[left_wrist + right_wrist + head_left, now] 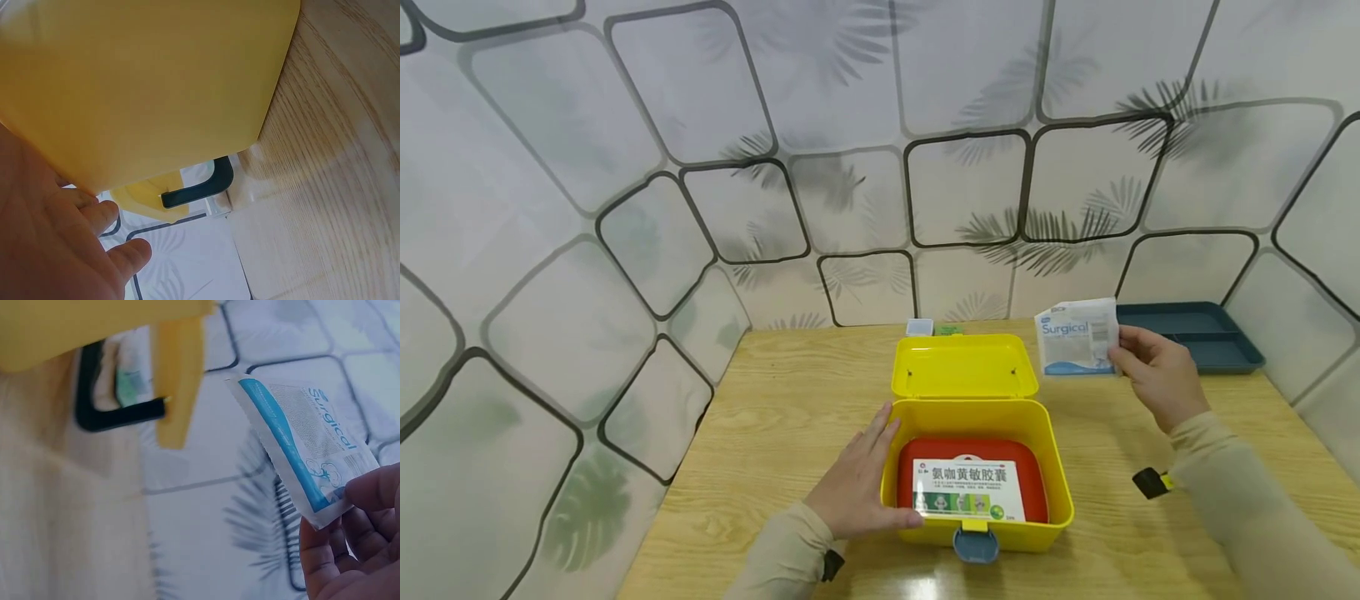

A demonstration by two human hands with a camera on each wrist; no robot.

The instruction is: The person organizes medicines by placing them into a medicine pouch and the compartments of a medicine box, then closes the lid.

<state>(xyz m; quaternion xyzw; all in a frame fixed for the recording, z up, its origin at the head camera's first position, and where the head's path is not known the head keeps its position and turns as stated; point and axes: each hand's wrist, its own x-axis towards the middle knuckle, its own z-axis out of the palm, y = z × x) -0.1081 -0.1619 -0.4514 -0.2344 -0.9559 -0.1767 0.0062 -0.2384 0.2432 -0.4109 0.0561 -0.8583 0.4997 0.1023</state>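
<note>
My right hand (1162,375) pinches a white and blue packet marked "Surgical" (1075,337) by its right edge, up in the air to the right of the raised lid. In the right wrist view, thumb and fingers grip one corner of the packet (300,440). My left hand (861,479) rests at the left wall of an open yellow box (1060,492), fingers straight along its side and thumb at the front rim. Inside the box lies a red case (1033,475), with a white and green medicine carton (967,483) on top. The yellow lid (966,367) stands tilted back.
A dark blue divided tray (1206,317) sits at the back right of the wooden table (805,375). Behind the lid are a small white box (919,327) and a green item (949,330). A grey-blue latch (976,546) hangs at the box's front. Patterned walls enclose the table.
</note>
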